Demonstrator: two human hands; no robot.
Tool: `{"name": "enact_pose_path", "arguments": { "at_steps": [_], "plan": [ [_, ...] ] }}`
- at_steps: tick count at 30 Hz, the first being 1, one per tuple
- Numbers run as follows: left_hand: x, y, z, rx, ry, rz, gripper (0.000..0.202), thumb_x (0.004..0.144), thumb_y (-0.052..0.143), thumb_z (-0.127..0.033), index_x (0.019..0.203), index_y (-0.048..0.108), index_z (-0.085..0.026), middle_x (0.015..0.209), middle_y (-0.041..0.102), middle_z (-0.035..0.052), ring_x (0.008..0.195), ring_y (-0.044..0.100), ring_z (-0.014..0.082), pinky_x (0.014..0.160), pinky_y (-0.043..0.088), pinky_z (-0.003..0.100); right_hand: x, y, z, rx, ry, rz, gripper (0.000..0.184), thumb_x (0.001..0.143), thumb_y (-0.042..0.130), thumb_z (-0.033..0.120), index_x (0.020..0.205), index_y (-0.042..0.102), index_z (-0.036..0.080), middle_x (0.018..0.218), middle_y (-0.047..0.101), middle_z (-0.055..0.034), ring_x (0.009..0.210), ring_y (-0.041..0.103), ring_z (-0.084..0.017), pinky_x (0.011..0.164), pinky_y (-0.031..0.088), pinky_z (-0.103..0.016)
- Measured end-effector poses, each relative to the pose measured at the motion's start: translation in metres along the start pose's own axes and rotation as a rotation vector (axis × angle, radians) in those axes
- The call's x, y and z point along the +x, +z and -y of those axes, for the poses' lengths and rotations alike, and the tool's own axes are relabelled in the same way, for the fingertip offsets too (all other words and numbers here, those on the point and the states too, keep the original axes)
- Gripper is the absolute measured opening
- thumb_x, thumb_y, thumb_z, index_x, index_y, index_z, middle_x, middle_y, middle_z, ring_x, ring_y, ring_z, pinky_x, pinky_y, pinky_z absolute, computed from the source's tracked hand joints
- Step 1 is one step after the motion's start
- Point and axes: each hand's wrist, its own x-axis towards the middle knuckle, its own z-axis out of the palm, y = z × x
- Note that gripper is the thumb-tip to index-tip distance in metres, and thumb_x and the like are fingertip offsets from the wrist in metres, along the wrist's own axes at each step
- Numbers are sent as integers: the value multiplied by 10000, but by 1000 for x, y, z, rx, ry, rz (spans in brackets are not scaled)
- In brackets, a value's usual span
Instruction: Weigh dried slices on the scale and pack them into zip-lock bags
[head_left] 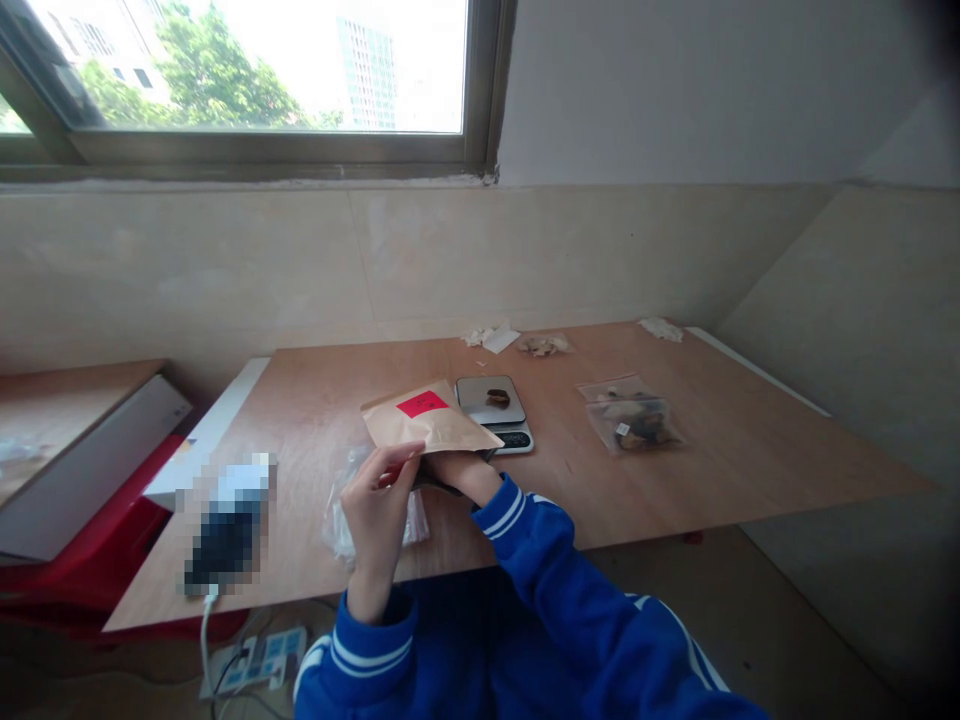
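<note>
1. In the lower middle of the frame, the left hand (377, 505) pinches the edge of a flat brown paper bag with a red label (459, 430).
2. The right hand (461, 472) goes into the mouth of that bag. Its fingers are hidden, so I can't tell how bent they are or what they hold.
3. This looks like the reaching-in step. Next, the left hand should keep the mouth wide.
4. Under the left hand are crinkly clear plastic bags (341, 520), partly covered.
5. Just past the paper bag, a flat silver and white scale (513, 408) carries a dark brown lump (497, 399). I can't read its numbers.
6. Right of the middle, a clear zip bag (630, 415) holds pale and dark lumps, hard to make out.
7. At the back of the light brown wooden counter (735, 430) are pale scraps (491, 338), too small to name.
</note>
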Motion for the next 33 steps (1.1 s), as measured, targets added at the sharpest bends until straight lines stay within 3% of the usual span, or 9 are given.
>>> {"name": "enact_pose_path", "arguments": {
  "at_steps": [5, 9, 13, 21, 25, 29, 33],
  "plan": [
    [0, 5, -2, 17, -18, -68, 142, 811, 665, -313, 868, 761, -225, 849, 765, 21, 700, 690, 152, 627, 551, 243, -6, -17, 15, -1, 72, 153, 231, 930, 553, 186, 1125, 674, 212, 1176, 706, -31, 1147, 607, -228, 1072, 445, -398],
    [1, 9, -1, 27, -8, -98, 153, 818, 665, -325, 875, 762, -222, 855, 764, 23, 700, 689, 153, 645, 555, 252, -17, -45, 27, 19, 35, 130, 299, 950, 500, 147, 1202, 651, 203, 1270, 661, -56, 1190, 591, -234, 1074, 433, -367],
    [3, 13, 3, 33, 18, -114, 149, 827, 666, -324, 882, 766, -228, 872, 762, 20, 707, 682, 147, 656, 550, 250, -25, -64, 32, 78, 39, 128, 356, 924, 562, 156, 1274, 620, 172, 1285, 654, -85, 1185, 609, -261, 1077, 430, -325],
    [1, 17, 10, -20, -21, -127, 136, 807, 699, -321, 888, 769, -237, 873, 757, 10, 695, 675, 139, 645, 533, 245, -31, -78, 32, 105, 205, 316, 490, 939, 570, 227, 1413, 479, 144, 1391, 568, -131, 1292, 533, -271, 1138, 388, -422],
    [-1, 16, 9, -11, -5, -127, 131, 817, 693, -318, 887, 769, -238, 860, 753, 11, 698, 677, 142, 645, 531, 247, -34, -83, 38, 116, 192, 265, 470, 940, 573, 213, 1404, 494, 199, 1347, 610, -90, 1220, 594, -240, 1085, 447, -362],
    [2, 15, 11, 50, 57, -130, 132, 832, 681, -317, 898, 772, -247, 850, 748, 9, 704, 673, 140, 639, 524, 243, -37, -82, 46, -92, 237, 241, 404, 961, 539, 226, 1354, 535, 132, 1221, 674, -167, 1003, 702, -284, 872, 560, -359],
    [4, 16, 13, 68, 93, -133, 130, 840, 675, -314, 903, 771, -252, 856, 745, 6, 708, 672, 137, 641, 524, 240, -45, -74, 43, -256, 160, 150, 329, 954, 555, 234, 1276, 586, 171, 1121, 713, -144, 939, 716, -276, 778, 578, -353]
  ]
}}
